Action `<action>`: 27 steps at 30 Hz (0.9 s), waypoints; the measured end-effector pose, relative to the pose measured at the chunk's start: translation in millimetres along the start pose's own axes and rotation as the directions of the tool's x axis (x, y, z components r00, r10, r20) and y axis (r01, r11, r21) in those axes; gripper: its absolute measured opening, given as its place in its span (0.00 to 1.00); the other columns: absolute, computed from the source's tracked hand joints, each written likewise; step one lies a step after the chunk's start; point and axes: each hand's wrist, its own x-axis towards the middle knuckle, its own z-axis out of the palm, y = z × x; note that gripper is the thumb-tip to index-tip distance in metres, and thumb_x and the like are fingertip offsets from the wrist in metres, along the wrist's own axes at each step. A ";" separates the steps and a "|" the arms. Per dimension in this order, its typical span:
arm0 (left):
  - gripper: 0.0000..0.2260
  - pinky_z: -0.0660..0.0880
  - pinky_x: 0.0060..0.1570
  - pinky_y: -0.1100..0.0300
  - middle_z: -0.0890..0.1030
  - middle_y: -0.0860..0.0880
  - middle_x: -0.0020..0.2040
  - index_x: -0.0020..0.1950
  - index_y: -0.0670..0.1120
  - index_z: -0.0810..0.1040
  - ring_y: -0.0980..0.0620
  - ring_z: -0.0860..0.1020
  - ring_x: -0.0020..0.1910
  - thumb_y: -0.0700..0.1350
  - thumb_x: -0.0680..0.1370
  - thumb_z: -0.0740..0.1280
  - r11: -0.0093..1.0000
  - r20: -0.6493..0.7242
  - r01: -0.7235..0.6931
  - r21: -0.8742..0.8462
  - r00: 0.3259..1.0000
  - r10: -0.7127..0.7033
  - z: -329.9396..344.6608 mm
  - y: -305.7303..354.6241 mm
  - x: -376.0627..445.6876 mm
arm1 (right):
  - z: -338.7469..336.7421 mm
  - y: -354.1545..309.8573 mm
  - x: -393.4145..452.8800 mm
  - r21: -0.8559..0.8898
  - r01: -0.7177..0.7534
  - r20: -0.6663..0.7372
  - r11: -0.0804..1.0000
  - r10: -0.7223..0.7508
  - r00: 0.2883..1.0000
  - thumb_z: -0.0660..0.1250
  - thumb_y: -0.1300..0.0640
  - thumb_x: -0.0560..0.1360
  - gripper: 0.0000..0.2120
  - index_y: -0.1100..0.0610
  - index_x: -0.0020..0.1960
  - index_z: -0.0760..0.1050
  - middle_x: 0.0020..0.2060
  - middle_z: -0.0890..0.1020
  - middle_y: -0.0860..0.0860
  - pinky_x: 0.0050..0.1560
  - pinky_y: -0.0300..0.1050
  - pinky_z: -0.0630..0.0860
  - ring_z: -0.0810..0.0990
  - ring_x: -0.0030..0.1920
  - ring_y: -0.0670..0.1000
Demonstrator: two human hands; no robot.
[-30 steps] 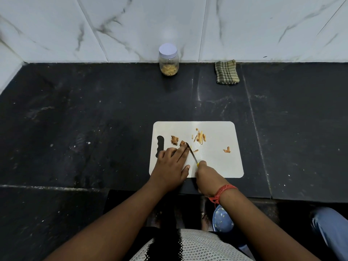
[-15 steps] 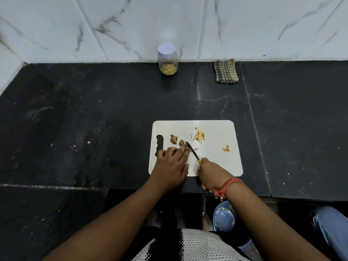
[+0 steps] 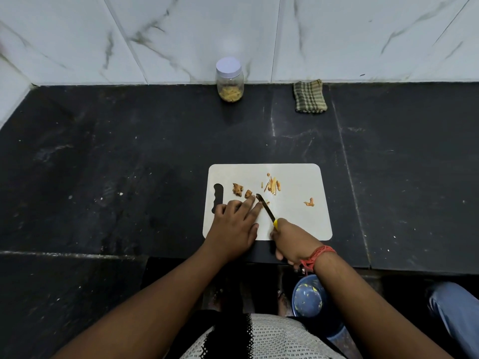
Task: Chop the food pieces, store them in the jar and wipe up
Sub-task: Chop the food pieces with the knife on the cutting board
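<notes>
Chopping board (image 3: 298, 224) on black counter (image 3: 129, 177), marble wall (image 3: 337, 35).

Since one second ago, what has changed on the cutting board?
Almost nothing. The right hand keeps gripping the knife, its blade beside the left hand fingers, which stay flat. Food pieces, jar and cloth stayed.

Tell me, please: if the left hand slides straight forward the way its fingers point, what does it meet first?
Probably the knife blade: the left hand points up and right, its fingertips almost at the blade, near a small food piece.
</notes>
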 end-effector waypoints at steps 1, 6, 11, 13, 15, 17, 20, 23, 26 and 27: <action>0.25 0.68 0.51 0.48 0.69 0.48 0.76 0.76 0.50 0.68 0.46 0.72 0.60 0.56 0.81 0.57 1.000 0.004 0.005 0.002 1.000 -0.005 0.1 0.1 0.3 | -1.4 -0.5 -2.0 0.014 0.004 0.009 1.000 -0.004 1.000 0.52 0.63 0.80 0.03 0.60 0.51 0.64 0.34 0.80 0.58 0.27 0.42 0.72 0.69 0.21 0.51; 0.25 0.67 0.50 0.48 0.69 0.48 0.76 0.77 0.50 0.68 0.45 0.72 0.58 0.56 0.81 0.57 1.000 0.014 0.018 0.014 1.000 -0.018 0.4 0.9 0.9 | -9.1 1.7 -4.1 0.321 -0.025 0.059 0.947 0.006 0.998 0.54 0.55 0.83 0.11 0.59 0.45 0.66 0.20 0.75 0.49 0.21 0.36 0.65 0.65 0.16 0.47; 0.25 0.68 0.50 0.47 0.70 0.47 0.75 0.76 0.50 0.68 0.45 0.71 0.57 0.56 0.80 0.56 1.000 -0.005 0.021 0.011 1.000 -0.021 0.7 2.3 0.6 | -15.3 2.1 -0.7 0.162 -0.014 0.035 0.987 0.009 0.999 0.53 0.55 0.82 0.07 0.58 0.49 0.65 0.29 0.78 0.54 0.23 0.39 0.69 0.68 0.21 0.49; 0.25 0.67 0.50 0.48 0.70 0.47 0.75 0.76 0.50 0.69 0.45 0.71 0.57 0.56 0.80 0.56 1.000 -0.017 0.016 0.011 1.000 -0.016 1.5 2.0 0.0 | -14.1 0.8 -2.2 0.064 -0.014 0.001 0.998 0.014 1.000 0.53 0.57 0.82 0.06 0.57 0.48 0.65 0.32 0.79 0.56 0.24 0.39 0.70 0.70 0.22 0.50; 0.25 0.67 0.50 0.48 0.70 0.47 0.75 0.76 0.50 0.70 0.45 0.71 0.57 0.56 0.80 0.57 1.000 -0.022 0.015 0.012 1.000 -0.015 2.3 1.2 -0.2 | -11.1 -0.8 -1.1 0.027 -0.012 -0.034 1.000 0.013 0.999 0.52 0.59 0.82 0.07 0.58 0.46 0.64 0.34 0.79 0.57 0.27 0.40 0.71 0.71 0.24 0.51; 0.25 0.68 0.50 0.48 0.70 0.47 0.75 0.75 0.49 0.70 0.45 0.71 0.57 0.56 0.80 0.57 1.000 -0.025 0.023 0.012 0.999 -0.023 2.7 1.1 -0.1 | -8.7 -3.3 3.8 -0.055 -0.006 -0.073 0.998 0.002 0.997 0.53 0.59 0.81 0.04 0.58 0.49 0.65 0.40 0.77 0.57 0.36 0.42 0.74 0.74 0.32 0.53; 0.26 0.67 0.50 0.48 0.69 0.47 0.76 0.76 0.47 0.70 0.44 0.72 0.57 0.57 0.80 0.56 0.999 -0.015 0.040 0.013 0.999 -0.040 3.8 1.1 0.1 | -4.1 -5.5 11.9 -0.151 -0.013 -0.086 0.988 0.000 0.996 0.58 0.62 0.79 0.03 0.58 0.49 0.63 0.41 0.76 0.55 0.35 0.41 0.72 0.75 0.36 0.53; 0.26 0.68 0.49 0.48 0.69 0.47 0.76 0.75 0.47 0.70 0.44 0.72 0.56 0.57 0.80 0.56 0.999 -0.012 0.036 0.019 0.999 -0.036 4.6 0.3 0.9 | -0.4 -5.2 14.8 -0.206 -0.029 -0.070 0.978 0.015 0.997 0.58 0.63 0.79 0.09 0.56 0.43 0.61 0.39 0.76 0.54 0.29 0.39 0.65 0.70 0.32 0.49; 0.27 0.68 0.49 0.48 0.69 0.47 0.76 0.75 0.45 0.70 0.44 0.73 0.56 0.57 0.80 0.56 0.999 -0.019 0.037 0.016 0.999 -0.037 5.1 -0.7 1.4 | -5.5 -6.0 11.9 -0.118 -0.017 -0.074 0.993 0.008 0.997 0.55 0.60 0.81 0.01 0.58 0.52 0.63 0.44 0.78 0.58 0.31 0.42 0.70 0.70 0.31 0.50; 0.27 0.68 0.48 0.48 0.69 0.47 0.76 0.76 0.45 0.70 0.44 0.73 0.55 0.57 0.80 0.56 0.999 -0.022 0.036 0.013 0.999 -0.035 5.6 -1.3 1.5 | -7.0 -6.2 10.1 -0.086 -0.014 -0.057 0.996 0.010 0.998 0.54 0.61 0.81 0.01 0.59 0.52 0.63 0.41 0.78 0.58 0.28 0.41 0.71 0.71 0.29 0.50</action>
